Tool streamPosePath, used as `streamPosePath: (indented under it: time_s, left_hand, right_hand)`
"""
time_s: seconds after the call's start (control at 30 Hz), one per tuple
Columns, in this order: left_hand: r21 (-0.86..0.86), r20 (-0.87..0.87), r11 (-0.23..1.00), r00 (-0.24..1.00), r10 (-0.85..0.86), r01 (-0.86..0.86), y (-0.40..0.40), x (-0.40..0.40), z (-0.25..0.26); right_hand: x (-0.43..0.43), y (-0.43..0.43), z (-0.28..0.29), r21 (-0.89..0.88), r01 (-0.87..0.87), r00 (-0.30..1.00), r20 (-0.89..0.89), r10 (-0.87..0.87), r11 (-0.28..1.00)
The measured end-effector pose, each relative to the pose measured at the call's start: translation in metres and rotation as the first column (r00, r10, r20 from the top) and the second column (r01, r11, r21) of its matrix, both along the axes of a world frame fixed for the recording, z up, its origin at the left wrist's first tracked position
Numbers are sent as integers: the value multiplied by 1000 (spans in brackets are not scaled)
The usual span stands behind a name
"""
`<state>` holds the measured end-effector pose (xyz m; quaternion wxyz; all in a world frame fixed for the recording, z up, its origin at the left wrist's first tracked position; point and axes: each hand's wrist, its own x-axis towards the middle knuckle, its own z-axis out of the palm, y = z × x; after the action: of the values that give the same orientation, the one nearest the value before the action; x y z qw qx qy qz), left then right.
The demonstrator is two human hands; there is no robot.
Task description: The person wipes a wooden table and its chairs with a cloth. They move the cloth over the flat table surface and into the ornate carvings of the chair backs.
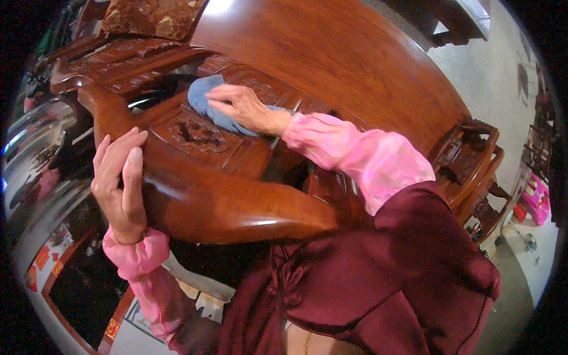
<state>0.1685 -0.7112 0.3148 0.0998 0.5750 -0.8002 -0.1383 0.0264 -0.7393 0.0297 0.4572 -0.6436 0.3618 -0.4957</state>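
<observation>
My right hand (239, 106) presses a blue cloth (206, 95) onto the carved wooden panel of a chair. The cloth is bunched under the fingers and trails back below the wrist. Nearer to me, a carved openwork motif (199, 135) is set in the same panel. My left hand (120, 177) rests at the left end of the chair's thick, curved, glossy top rail (230, 208), its fingertips lying on the wood. Pink sleeve covers are on both forearms.
A large polished wooden table (337, 66) lies just beyond the chair. Another carved wooden chair (466, 155) stands at the right, and a brown patterned cushion (151, 17) sits at the upper left. A pink object (537, 199) is near the right rim, by the pale floor (492, 80).
</observation>
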Motion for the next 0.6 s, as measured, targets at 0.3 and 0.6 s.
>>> streamPosePath:
  time_s: [0.3,0.6]
  left_hand:
    - [33,55,999,998,-38,36,-7,-3,-2]
    - [29,64,999,998,-16,14,-1,5,-3]
  right_hand:
    - [3,-82,-178,277,225,723,-690,31,934]
    - [-107,8,-212,413,303,724,-686,75,859]
